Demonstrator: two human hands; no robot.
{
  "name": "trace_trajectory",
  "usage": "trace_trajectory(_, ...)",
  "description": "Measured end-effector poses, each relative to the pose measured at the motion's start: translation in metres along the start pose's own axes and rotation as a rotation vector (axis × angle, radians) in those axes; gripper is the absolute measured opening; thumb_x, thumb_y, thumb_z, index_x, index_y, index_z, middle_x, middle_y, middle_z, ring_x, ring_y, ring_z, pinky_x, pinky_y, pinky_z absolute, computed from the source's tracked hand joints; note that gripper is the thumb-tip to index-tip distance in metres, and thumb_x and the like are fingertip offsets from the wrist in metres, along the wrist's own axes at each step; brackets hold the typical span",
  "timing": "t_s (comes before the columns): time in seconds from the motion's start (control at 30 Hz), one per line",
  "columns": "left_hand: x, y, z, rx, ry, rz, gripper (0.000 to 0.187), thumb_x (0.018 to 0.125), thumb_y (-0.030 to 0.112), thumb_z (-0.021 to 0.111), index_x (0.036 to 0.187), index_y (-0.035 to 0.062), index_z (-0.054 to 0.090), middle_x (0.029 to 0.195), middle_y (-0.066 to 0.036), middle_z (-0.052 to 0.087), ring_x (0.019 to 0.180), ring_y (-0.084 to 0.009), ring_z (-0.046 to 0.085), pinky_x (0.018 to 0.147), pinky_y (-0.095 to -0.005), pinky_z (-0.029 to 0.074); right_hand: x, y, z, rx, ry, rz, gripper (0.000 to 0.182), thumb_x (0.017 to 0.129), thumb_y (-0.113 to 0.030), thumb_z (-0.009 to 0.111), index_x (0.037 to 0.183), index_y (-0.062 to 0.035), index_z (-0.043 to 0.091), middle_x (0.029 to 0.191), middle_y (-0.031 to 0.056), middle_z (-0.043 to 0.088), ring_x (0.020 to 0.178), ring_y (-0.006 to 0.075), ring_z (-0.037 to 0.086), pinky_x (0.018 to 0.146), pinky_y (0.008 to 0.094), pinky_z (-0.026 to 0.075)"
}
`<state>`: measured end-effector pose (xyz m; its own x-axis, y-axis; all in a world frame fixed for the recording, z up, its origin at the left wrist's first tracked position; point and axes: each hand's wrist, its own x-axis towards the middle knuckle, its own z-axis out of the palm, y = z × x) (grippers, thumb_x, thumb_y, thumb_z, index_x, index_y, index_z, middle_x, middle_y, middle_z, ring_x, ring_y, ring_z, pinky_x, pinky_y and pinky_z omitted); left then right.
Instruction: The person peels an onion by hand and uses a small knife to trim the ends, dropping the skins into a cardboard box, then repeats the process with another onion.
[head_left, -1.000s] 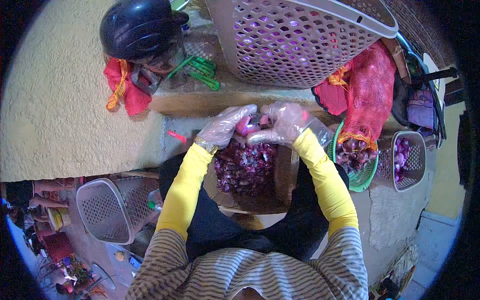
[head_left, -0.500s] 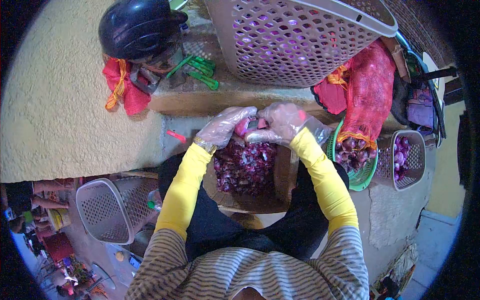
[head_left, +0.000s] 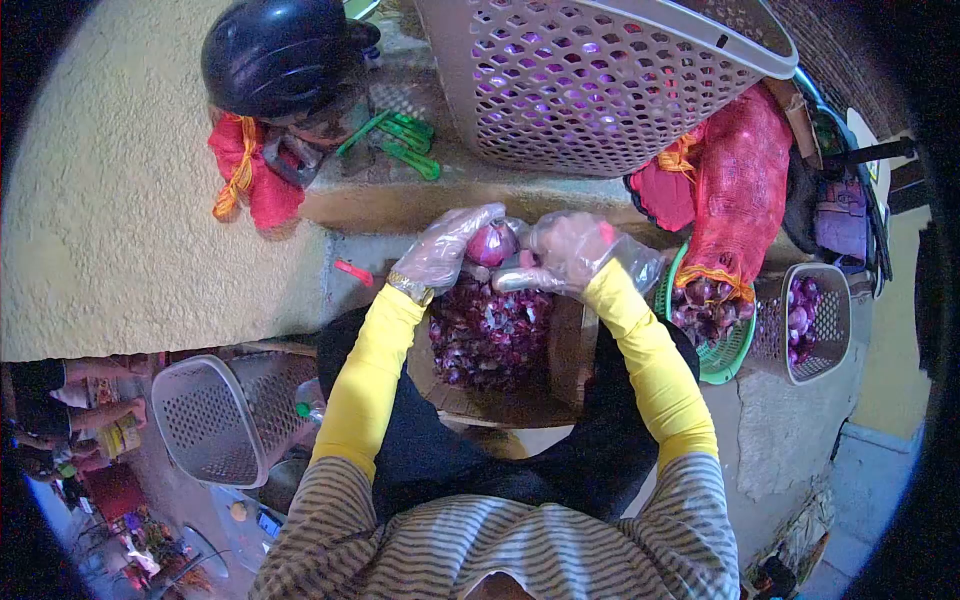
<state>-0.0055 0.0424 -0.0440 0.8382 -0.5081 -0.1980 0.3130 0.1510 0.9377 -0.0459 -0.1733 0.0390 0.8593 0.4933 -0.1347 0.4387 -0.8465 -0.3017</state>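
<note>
My left hand (head_left: 452,245), in a clear plastic glove, is closed around a red onion (head_left: 492,244). My right hand (head_left: 570,253), gloved the same way, is curled just right of the onion with its thumb pointing left. Bits of red and pink show at its fingers and through the plastic; what it grips is too hidden to name. Below both hands, a brown box (head_left: 500,405) between my knees holds a heap of purple onion skins (head_left: 490,335).
A large perforated basket (head_left: 560,95) stands on the ledge ahead, beside a red mesh sack (head_left: 740,180). A green basket (head_left: 722,362) and a grey basket (head_left: 848,325) with onions are right. Left are a dark helmet (head_left: 280,60), green clips (head_left: 410,155) and another perforated basket (head_left: 205,420).
The onion has turned up into plain view in my left hand. My right hand has drawn slightly away to the right, widening the gap between the hands.
</note>
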Motion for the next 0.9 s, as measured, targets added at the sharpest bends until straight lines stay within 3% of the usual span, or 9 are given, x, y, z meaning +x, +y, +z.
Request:
trace_trajectory(0.23, -0.01, 0.014, 0.007, -0.132, -0.033, -0.083, 0.034, 0.1, 0.031, 0.059, 0.118, 0.0026, 0.066, 0.113, -0.008, 0.067, 0.1, -0.0165, 0.065, 0.092, -0.0325, 0.053, -0.007, -0.003, -0.013, 0.185, 0.127, 0.087, 0.07, 0.069, -0.08, 0.067, 0.084, -0.0126, 0.068, 0.077, 0.0124, 0.068, 0.075, 0.0343, 0.068, 0.067, 0.0474, 0.051)
trace_trajectory(0.3, -0.003, 0.003, 0.001, 0.126, -0.043, 0.074, 0.033, 0.1, 0.029, 0.059, 0.119, 0.0023, 0.065, 0.116, -0.008, 0.066, 0.105, -0.0164, 0.063, 0.096, -0.0329, 0.05, -0.005, -0.001, -0.007, 0.187, 0.154, 0.046, 0.071, 0.068, -0.081, 0.067, 0.084, -0.0119, 0.068, 0.077, 0.0126, 0.068, 0.074, 0.0346, 0.068, 0.067, 0.0472, 0.051)
trace_trajectory(0.53, -0.009, 0.007, -0.002, 0.127, -0.106, 0.049, 0.035, 0.101, 0.03, 0.058, 0.121, 0.0019, 0.064, 0.117, -0.009, 0.065, 0.106, -0.0169, 0.061, 0.1, -0.0332, 0.046, -0.002, 0.002, -0.004, 0.163, 0.137, -0.022, 0.072, 0.07, -0.082, 0.064, 0.082, -0.0114, 0.068, 0.079, 0.0126, 0.069, 0.076, 0.0352, 0.068, 0.069, 0.0471, 0.052)
trace_trajectory(0.63, -0.012, 0.014, 0.0, 0.445, -0.152, 0.318, 0.035, 0.102, 0.029, 0.056, 0.124, 0.0032, 0.063, 0.121, -0.01, 0.063, 0.106, -0.0174, 0.062, 0.091, -0.0317, 0.052, 0.0, 0.003, -0.003, 0.122, 0.099, -0.021, 0.065, 0.076, -0.077, 0.062, 0.082, -0.0131, 0.069, 0.081, 0.0121, 0.069, 0.077, 0.0336, 0.068, 0.069, 0.0476, 0.052)
trace_trajectory(0.7, -0.019, 0.028, 0.008, 0.197, -0.115, -0.006, 0.035, 0.103, 0.028, 0.053, 0.127, 0.005, 0.061, 0.124, -0.011, 0.061, 0.108, -0.0189, 0.062, 0.079, -0.0292, 0.057, 0.002, 0.004, 0.004, 0.094, 0.102, -0.015, 0.059, 0.08, -0.073, 0.061, 0.082, -0.0144, 0.07, 0.08, 0.0121, 0.069, 0.076, 0.0334, 0.068, 0.069, 0.048, 0.052)
trace_trajectory(0.73, -0.018, 0.023, 0.005, 0.197, -0.116, -0.006, 0.035, 0.103, 0.028, 0.053, 0.127, 0.005, 0.061, 0.124, -0.011, 0.061, 0.108, -0.0189, 0.062, 0.079, -0.0292, 0.057, 0.003, 0.005, 0.008, 0.066, 0.106, -0.008, 0.054, 0.083, -0.069, 0.06, 0.083, -0.0157, 0.07, 0.079, 0.0121, 0.069, 0.076, 0.0332, 0.068, 0.068, 0.0484, 0.052)
trace_trajectory(0.8, -0.016, 0.016, -0.001, 0.664, -0.177, 0.495, 0.033, 0.102, 0.023, 0.053, 0.13, 0.0069, 0.06, 0.123, -0.011, 0.061, 0.106, -0.0191, 0.062, 0.066, -0.0268, 0.059, 0.004, 0.005, 0.013, 0.034, 0.11, -0.004, 0.049, 0.085, -0.065, 0.059, 0.082, -0.017, 0.071, 0.078, 0.0121, 0.069, 0.075, 0.0331, 0.068, 0.068, 0.0485, 0.052)
trace_trajectory(0.83, -0.016, 0.019, 0.001, 0.664, -0.178, 0.495, 0.033, 0.102, 0.023, 0.053, 0.13, 0.0069, 0.06, 0.123, -0.011, 0.061, 0.106, -0.0191, 0.062, 0.066, -0.0268, 0.059, 0.004, 0.005, 0.014, 0.001, 0.116, -0.001, 0.045, 0.087, -0.061, 0.058, 0.081, -0.0182, 0.071, 0.077, 0.012, 0.068, 0.074, 0.033, 0.068, 0.067, 0.0487, 0.053)
trace_trajectory(0.9, -0.016, 0.027, 0.004, 0.21, -0.138, -0.001, 0.035, 0.097, 0.009, 0.056, 0.132, 0.0083, 0.059, 0.123, -0.011, 0.061, 0.104, -0.0208, 0.063, 0.069, -0.0277, 0.059, 0.003, 0.004, 0.011, 0.021, 0.115, -0.002, 0.045, 0.088, -0.061, 0.058, 0.079, -0.018, 0.071, 0.076, 0.0119, 0.068, 0.074, 0.0332, 0.068, 0.067, 0.0487, 0.053)
